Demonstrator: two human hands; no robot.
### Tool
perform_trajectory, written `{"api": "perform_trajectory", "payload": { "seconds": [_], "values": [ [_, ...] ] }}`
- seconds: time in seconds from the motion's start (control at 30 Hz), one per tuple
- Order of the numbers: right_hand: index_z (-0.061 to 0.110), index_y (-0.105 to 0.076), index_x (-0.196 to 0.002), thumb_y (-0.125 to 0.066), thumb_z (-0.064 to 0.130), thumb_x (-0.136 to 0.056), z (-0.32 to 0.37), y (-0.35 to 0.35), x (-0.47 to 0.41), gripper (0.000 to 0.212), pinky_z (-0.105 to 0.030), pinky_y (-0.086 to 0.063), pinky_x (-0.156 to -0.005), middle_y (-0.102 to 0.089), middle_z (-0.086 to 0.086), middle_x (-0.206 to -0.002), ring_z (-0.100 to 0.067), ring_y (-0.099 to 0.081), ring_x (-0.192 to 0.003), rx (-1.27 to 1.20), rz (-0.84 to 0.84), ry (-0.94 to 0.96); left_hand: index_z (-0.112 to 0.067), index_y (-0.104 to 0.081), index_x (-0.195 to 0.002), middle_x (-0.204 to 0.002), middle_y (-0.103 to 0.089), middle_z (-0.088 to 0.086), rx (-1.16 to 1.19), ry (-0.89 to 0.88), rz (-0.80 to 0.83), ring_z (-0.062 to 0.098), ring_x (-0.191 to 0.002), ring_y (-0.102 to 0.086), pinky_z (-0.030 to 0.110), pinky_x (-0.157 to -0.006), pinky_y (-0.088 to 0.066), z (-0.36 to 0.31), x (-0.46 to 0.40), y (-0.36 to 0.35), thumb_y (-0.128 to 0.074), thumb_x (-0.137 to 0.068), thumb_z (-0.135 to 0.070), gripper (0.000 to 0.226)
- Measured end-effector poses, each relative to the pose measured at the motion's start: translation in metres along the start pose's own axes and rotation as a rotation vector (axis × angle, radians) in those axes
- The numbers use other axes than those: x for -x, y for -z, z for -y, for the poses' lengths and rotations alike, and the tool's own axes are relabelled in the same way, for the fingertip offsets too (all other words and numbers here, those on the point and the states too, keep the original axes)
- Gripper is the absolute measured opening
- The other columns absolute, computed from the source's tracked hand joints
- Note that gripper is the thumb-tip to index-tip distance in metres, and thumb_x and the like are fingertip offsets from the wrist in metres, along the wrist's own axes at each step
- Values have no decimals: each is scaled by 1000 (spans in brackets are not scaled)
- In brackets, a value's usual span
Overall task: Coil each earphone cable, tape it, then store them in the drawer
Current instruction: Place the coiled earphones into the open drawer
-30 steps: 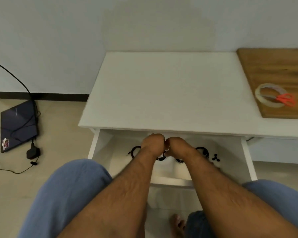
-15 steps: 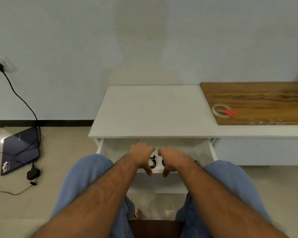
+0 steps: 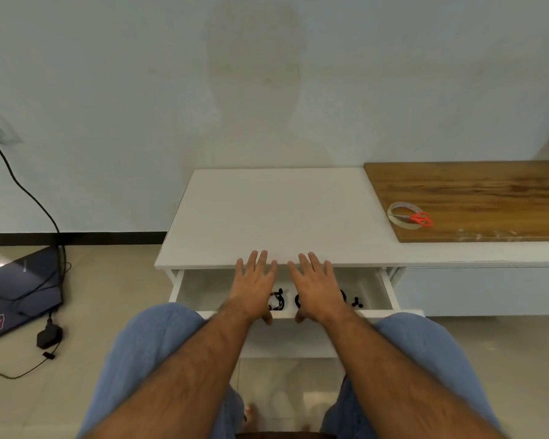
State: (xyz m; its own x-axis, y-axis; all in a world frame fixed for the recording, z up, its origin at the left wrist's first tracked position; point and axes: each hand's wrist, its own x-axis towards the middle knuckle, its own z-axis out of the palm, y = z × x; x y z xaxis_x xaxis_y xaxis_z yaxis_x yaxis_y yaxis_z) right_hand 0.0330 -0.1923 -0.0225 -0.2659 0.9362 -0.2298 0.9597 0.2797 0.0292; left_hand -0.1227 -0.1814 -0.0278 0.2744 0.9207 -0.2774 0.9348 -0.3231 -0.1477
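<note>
Head view, centre of the frame: both hands hang flat over the open drawer (image 3: 389,291), fingers straight and spread, thumbs down by its front edge. The left hand (image 3: 255,285) and right hand (image 3: 317,285) each have an open grip with nothing in it. Between and beside them black earphone coils (image 3: 277,301) lie on the drawer floor, so storing looks done; the palms seem placed to push the drawer shut. At right, tape (image 3: 401,214) and scissors (image 3: 421,218) sit on a wooden board (image 3: 476,191) on the white worktop (image 3: 267,210), out of the way.
</note>
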Motion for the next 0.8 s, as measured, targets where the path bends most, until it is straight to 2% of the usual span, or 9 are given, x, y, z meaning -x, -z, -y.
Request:
{"api": "perform_trajectory", "payload": {
  "seconds": [0.17,0.27,0.37,0.43,0.5,0.57,0.7,0.8],
  "values": [
    [21,-8,-155,-78,37,-78,-8,-1,-21,105,-52,-2,-121,-1,-10,-164,-30,5,-151,-32,-77,16,-18,-1,-153,-161,3,12,104,16,-68,32,-148,5,51,-119,-3,10,-20,-1,-78,-71,-48,117],
    [25,-11,-154,-70,26,-87,-12,-8,-37,90,-50,-2,-121,-4,-8,-164,-28,4,-151,-51,-126,23,-20,-7,-153,-161,-3,11,177,30,-110,31,-148,0,48,-120,-8,14,-34,-6,-73,-79,-43,102],
    [24,-15,-154,-62,22,-93,-16,-17,-51,77,-50,-5,-121,-6,-8,-163,-29,1,-151,-60,-136,24,-21,-11,-153,-161,-5,11,227,36,-145,30,-148,-2,45,-120,-11,15,-47,-11,-68,-85,-40,91],
    [23,-22,-152,-60,23,-94,-18,-20,-60,70,-49,-12,-120,-14,-9,-162,-29,-7,-150,-86,-164,15,-22,-15,-153,-161,-8,11,240,32,-179,30,-148,-5,44,-119,-13,14,-57,-14,-65,-88,-39,84],
    [23,-37,-144,-62,20,-90,-18,-20,-70,60,-46,-26,-115,-31,-9,-154,-29,-24,-144,-88,-240,6,-22,-23,-151,-159,-16,11,250,32,-236,29,-147,-13,44,-117,-19,14,-67,-15,-63,-90,-38,74],
    [23,-47,-134,-64,17,-87,-16,-17,-75,50,-43,-35,-107,-45,-7,-143,-28,-37,-134,-60,-285,-4,-23,-31,-146,-155,-28,9,212,34,-282,28,-142,-25,42,-112,-30,15,-73,-13,-60,-91,-39,65],
    [20,-50,-130,-63,14,-86,-11,-17,-78,46,-43,-38,-104,-50,-7,-135,-27,-43,-127,-57,-263,-32,-22,-40,-140,-145,-40,7,184,24,-261,26,-129,-40,39,-99,-42,15,-78,-8,-60,-90,-44,59],
    [20,-53,-126,-66,29,-88,-11,4,-81,41,-38,-46,-90,-55,-6,-124,-26,-53,-112,-93,-189,-21,-23,-56,-123,-118,-56,4,192,-17,-215,22,-107,-53,34,-80,-45,21,-79,8,-54,-85,-61,55]
  ]
}}
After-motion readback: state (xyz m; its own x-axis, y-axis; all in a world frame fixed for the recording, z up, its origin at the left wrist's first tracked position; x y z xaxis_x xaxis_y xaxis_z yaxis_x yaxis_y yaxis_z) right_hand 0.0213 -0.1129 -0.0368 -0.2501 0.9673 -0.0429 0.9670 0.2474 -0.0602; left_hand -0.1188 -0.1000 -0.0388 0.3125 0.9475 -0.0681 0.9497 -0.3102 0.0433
